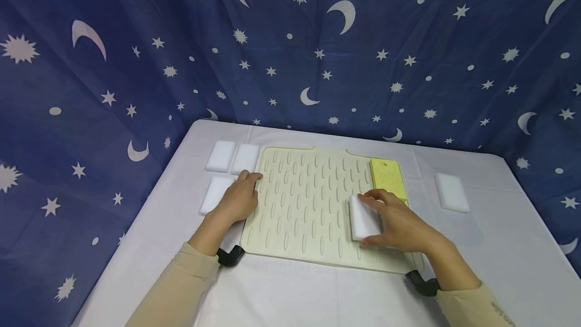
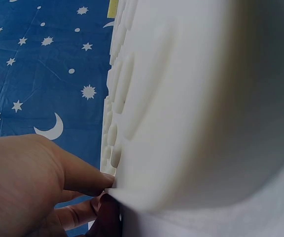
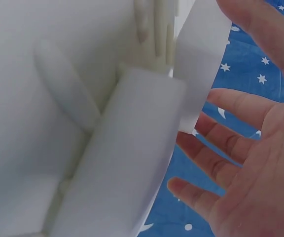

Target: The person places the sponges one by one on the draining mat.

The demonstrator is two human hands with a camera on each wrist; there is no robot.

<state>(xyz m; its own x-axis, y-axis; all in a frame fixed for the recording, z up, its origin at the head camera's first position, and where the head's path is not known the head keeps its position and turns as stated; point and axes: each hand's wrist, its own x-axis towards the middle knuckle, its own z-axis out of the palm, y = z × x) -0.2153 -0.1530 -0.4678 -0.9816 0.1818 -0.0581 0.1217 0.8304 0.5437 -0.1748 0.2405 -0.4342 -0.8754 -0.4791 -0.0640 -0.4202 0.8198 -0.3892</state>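
Note:
A cream drying mat (image 1: pixel 299 206) with rows of raised oval ridges lies on the table. At its left edge my left hand (image 1: pixel 241 198) pinches the rim; the left wrist view shows thumb and fingers (image 2: pixel 83 175) meeting there. My right hand (image 1: pixel 399 221) holds a white sponge block (image 1: pixel 364 218) over the mat's right part, thumb at its near end and fingers at the far end. In the right wrist view, that white sponge (image 3: pixel 201 64) sits between thumb and fingertips. Just beyond the right hand, a yellow sponge (image 1: pixel 388 177) lies on the mat's far right corner.
Left of the mat are three white sponge blocks (image 1: pixel 221 156), one partly behind the left hand. Another white block (image 1: pixel 451 193) lies on the white tablecloth (image 1: pixel 281 291) to the right. A dark blue curtain (image 1: pixel 290 54) with moons and stars hangs behind.

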